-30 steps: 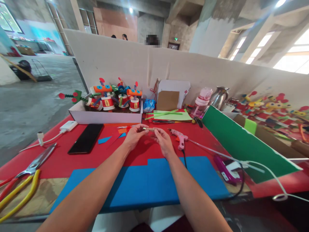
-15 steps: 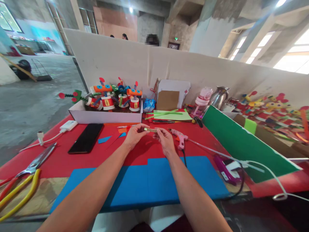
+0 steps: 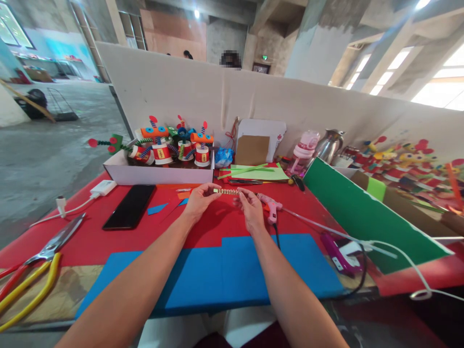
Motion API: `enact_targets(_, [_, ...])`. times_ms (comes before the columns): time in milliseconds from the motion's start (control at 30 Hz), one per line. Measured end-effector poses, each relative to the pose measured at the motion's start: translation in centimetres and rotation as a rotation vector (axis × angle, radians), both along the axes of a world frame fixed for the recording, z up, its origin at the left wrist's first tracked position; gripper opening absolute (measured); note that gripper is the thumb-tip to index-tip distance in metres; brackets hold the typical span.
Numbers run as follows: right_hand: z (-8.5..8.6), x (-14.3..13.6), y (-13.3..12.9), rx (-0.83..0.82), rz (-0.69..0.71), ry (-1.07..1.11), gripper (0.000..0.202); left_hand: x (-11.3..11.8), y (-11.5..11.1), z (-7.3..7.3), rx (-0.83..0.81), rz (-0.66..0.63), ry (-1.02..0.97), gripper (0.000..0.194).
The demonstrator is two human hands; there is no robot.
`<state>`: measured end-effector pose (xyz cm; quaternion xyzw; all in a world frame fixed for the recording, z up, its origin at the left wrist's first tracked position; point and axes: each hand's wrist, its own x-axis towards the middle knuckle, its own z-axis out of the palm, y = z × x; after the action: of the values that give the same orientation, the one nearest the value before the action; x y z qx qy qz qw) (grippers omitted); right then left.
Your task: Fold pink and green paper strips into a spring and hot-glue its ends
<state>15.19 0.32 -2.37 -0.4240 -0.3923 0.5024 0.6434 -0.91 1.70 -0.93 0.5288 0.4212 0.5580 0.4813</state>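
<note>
A small pale green folded paper spring (image 3: 229,192) is stretched level between my two hands above the red table cover. My left hand (image 3: 199,200) pinches its left end with thumb and forefinger. The right end sits between the fingertips of my right hand (image 3: 251,208). Just right of that hand lies a pink glue gun (image 3: 270,205), its nozzle partly hidden behind my fingers. Orange and blue paper scraps (image 3: 157,209) lie left of my left hand.
A white box (image 3: 159,175) of paper-cup figures stands back left. A black phone (image 3: 129,207) and large scissors (image 3: 47,251) lie left. Green paper strips (image 3: 250,170) are behind my hands. To the right are a green board (image 3: 362,212) and a purple power strip (image 3: 340,254).
The paper spring is drawn out longer. My right hand has moved slightly right and up, while my left hand stays nearly in place.
</note>
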Motion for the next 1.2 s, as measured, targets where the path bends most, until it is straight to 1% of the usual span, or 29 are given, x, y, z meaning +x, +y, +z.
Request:
enact_targets(167, [0.08,0.03,-0.12,-0.019,-0.020,0.027,0.029,0.02,0.11,-0.21,0.009,-0.001,-0.016,0.028])
enact_targets(233, [0.08,-0.04,-0.17,-0.047,-0.005,0.046,0.030,0.07,0.12,-0.31,0.009,-0.017,-0.026,0.029])
enact_targets(333, [0.12,-0.28,-0.23,-0.112,0.062,0.102,0.031,0.23,0.01,-0.34,0.006,-0.047,-0.034,0.029])
enact_targets(467, [0.21,-0.59,-0.37,-0.196,0.205,0.174,0.032,0.51,-0.27,-0.24,0.022,-0.089,-0.021,0.027])
enact_targets(567, [0.12,-0.60,-0.44,-0.183,0.265,0.160,0.029,0.55,-0.36,-0.23,0.036,-0.119,0.000,0.026])
enact_targets(633, [-0.02,-0.53,-0.38,-0.136,0.251,0.129,0.027,0.45,-0.29,-0.32,0.042,-0.142,-0.007,0.030])
enact_targets(733, [-0.25,-0.43,-0.19,-0.049,0.163,0.051,0.026,0.21,0.01,-0.64,0.000,-0.169,-0.061,0.040])
enact_targets(833, [-0.33,-0.41,-0.06,0.015,0.093,-0.041,0.025,0.08,0.28,-0.94,-0.033,-0.173,-0.072,0.039])
enact_targets(1000, [-0.15,-0.54,-0.20,0.054,0.097,-0.153,0.022,0.22,0.18,-0.83,0.023,-0.142,0.016,0.038])
enact_targets(1200, [0.03,-0.82,-0.35,0.080,0.112,-0.215,0.020,0.21,0.05,-0.71,-0.063,-0.154,-0.024,0.034])
